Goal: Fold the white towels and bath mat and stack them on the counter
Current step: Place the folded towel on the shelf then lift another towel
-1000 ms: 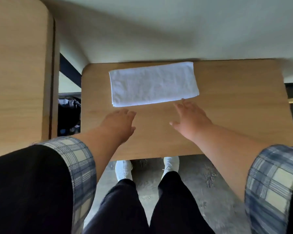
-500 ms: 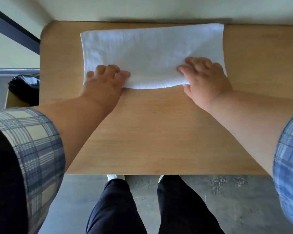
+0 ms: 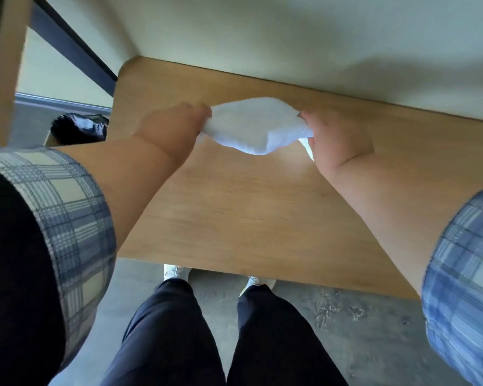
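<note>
The towel (image 3: 255, 125) hangs between the left hand (image 3: 173, 129) and right hand (image 3: 336, 137), above the counter's (image 3: 248, 207) far half.

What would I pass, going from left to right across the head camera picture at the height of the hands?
black bag on the floor → left hand gripping one end of the cloth → white towel bunched between the hands → right hand gripping the other end → bare wood of the counter.

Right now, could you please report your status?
Left hand, right hand gripping white towel's ends. Towel bunched between them over counter. Dark bag on floor, left; no obstruction.
</note>
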